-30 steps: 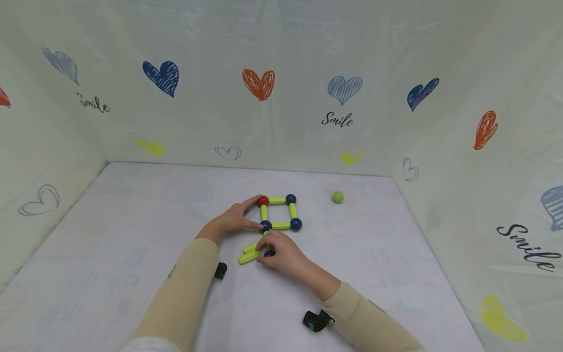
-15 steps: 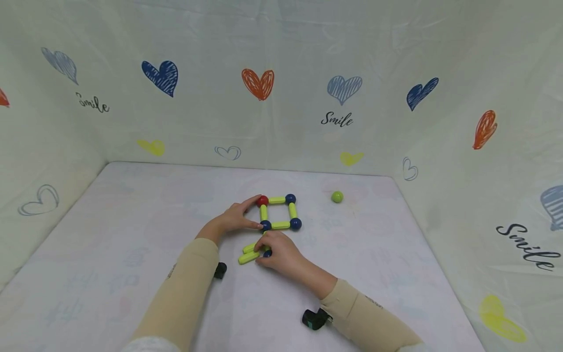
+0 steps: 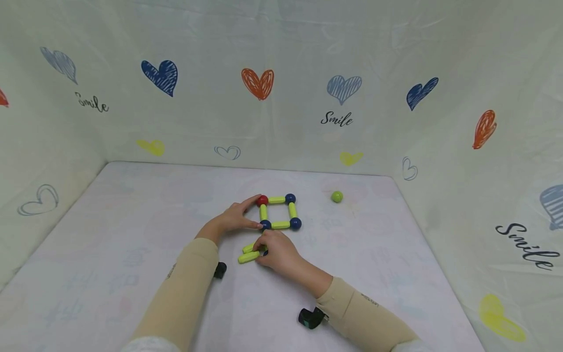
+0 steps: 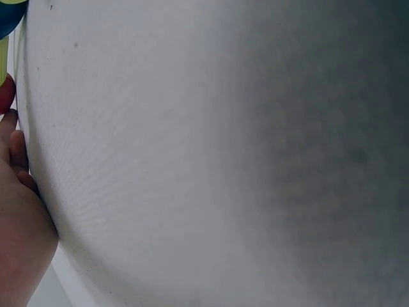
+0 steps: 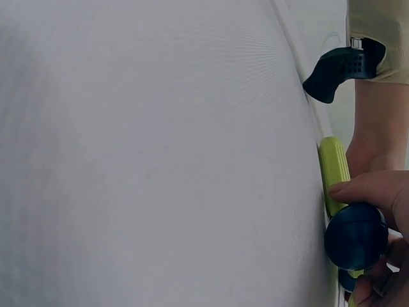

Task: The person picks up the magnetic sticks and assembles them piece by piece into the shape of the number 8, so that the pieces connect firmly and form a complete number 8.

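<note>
2 hands in view; landmark: red ball. Left hand: left of the red ball and nearer the wearer. Index finger extended, tip touching the ball; thumb stretched well apart from it, toward the wearer's side. Right hand: wearer's side of the ball, slightly right, thumb and fingers bent in a pinch. Left forearm and right forearm, both sleeved, slant toward the ball from the near left and near right.
</note>
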Available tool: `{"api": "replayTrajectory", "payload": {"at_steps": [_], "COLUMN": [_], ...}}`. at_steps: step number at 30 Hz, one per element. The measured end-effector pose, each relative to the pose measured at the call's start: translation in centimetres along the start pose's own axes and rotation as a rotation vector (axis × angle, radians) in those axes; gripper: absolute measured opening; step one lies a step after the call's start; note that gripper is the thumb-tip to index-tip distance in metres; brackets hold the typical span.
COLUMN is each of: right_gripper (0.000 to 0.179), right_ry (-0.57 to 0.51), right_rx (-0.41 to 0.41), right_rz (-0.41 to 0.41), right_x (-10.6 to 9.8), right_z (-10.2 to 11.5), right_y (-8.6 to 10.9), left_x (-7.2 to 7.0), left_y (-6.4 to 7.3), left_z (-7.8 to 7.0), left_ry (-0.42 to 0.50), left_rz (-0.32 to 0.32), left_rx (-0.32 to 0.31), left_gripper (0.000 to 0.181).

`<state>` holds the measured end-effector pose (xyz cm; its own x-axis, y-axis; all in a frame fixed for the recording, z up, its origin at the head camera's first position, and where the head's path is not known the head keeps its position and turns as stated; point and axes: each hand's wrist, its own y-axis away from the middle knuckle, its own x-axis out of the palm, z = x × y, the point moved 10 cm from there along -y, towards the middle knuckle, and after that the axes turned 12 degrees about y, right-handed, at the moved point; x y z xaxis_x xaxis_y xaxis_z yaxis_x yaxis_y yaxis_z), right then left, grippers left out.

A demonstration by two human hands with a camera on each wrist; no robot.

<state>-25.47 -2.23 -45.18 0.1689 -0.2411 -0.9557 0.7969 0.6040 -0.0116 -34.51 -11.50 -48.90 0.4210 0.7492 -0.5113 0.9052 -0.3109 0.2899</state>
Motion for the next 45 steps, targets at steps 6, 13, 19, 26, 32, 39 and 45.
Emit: {"api": "replayTrajectory", "payload": {"at_steps": [6,13,19,26,32,39,45], "right_gripper": [0.021,0.020,0.018,0.018,0.017,0.016,0.015], "right_ry": [0.015,0.009,-0.029,-0.111,-0.226,-0.359,-0.438], "right_rx": [-0.004,-0.011,-0.025,-0.026,-0.024,0.011,0.076], "right_rz": [-0.004,-0.008,-0.005,0.016,-0.035,-0.098,-0.126], "right_x": [-0.2,-0.5,-0.7,-0.9,-2.2,-3.6,-4.2], "right_z": [0.1,0.2,0.0,-0.3,-0.8,-2.0,-3.5], "right_y": [0.1,0.3,0.5,0.9,1.7,2.8,3.8], "left_x": [-0.1,-0.1,0.0,0.0,0.2,0.2,0.0], "left_y": [0.0,0.1,0.0,0.0,-0.3,-0.2,0.2], "left_z": [-0.3,-0.5,-0.6,-0.7,-0.6,-0.2,0.2], "left_ry": [-0.006,-0.002,-0.005,-0.009,-0.004,0.017,0.047], "left_rz": [0.005,0.013,0.009,0.000,0.002,-0.011,-0.041], "left_rx": [0.019,0.023,0.012,0.005,0.004,-0.007,-0.006], "left_gripper": [0.095,0.095,0.096,0.096,0.097,0.096,0.092]}}
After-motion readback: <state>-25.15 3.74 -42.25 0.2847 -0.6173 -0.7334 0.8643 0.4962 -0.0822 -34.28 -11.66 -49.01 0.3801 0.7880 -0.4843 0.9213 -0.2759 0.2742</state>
